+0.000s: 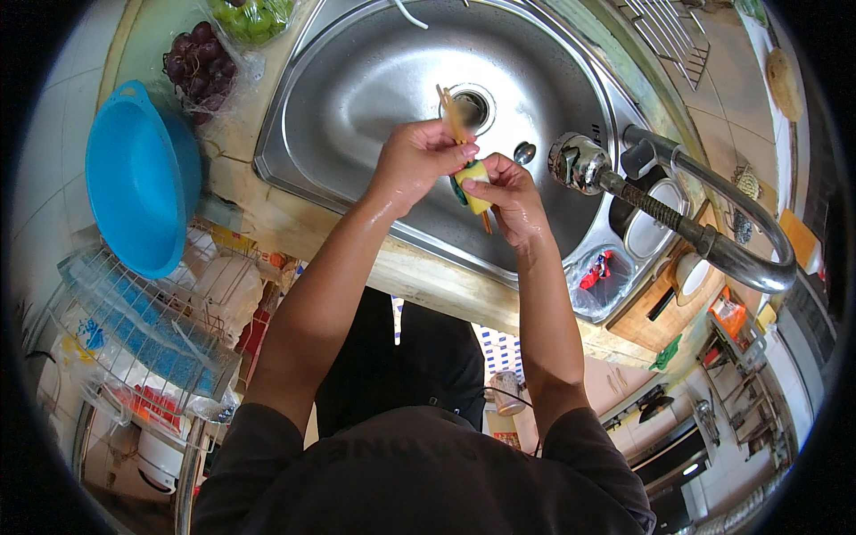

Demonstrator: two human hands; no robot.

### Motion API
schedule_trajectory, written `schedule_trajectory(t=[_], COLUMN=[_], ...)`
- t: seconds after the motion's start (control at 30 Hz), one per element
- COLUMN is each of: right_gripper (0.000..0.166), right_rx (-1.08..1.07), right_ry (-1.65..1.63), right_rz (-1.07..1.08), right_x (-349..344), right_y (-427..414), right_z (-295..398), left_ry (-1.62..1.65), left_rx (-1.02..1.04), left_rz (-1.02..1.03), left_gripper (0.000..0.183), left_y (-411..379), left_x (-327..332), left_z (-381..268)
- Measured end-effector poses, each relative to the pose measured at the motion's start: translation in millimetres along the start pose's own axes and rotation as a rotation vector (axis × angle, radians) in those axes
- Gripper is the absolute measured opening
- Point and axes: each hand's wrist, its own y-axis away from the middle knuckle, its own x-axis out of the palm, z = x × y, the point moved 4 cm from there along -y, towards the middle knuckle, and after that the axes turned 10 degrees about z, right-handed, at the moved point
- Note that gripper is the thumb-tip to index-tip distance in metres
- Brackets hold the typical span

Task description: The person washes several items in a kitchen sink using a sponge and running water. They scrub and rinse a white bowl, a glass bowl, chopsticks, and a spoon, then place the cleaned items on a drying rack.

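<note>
Over the stainless steel sink [348, 114], my left hand [418, 160] grips thin wooden chopsticks [449, 105] between thumb and fingers. Their far ends point toward the drain [470, 107], and part of them there is blurred. A yellow and green sponge [476, 186] is pinched in my right hand [511, 190], wrapped against the chopsticks just below my left fingertips. The near ends stick out beneath the sponge. Both hands look wet. How many chopsticks there are is hard to tell.
The chrome faucet [582, 164] hangs over the sink's right side. To the left are a blue plastic basin [137, 187], bagged red grapes [200, 63] and green grapes [253, 20]. A bag-lined side compartment [598, 284] and a wooden cutting board [642, 301] lie right.
</note>
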Motion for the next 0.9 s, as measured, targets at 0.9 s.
schedule_trajectory(t=[0.9], right_gripper=[0.029], right_rx=[0.04], right_ry=[0.229], right_rz=[0.04], right_x=[15], right_y=[-24], right_z=[28], left_ry=[-0.017], left_rx=[0.054], left_rz=[-0.05], left_gripper=[0.047], left_y=[-10], left_x=[-25], left_z=[-10])
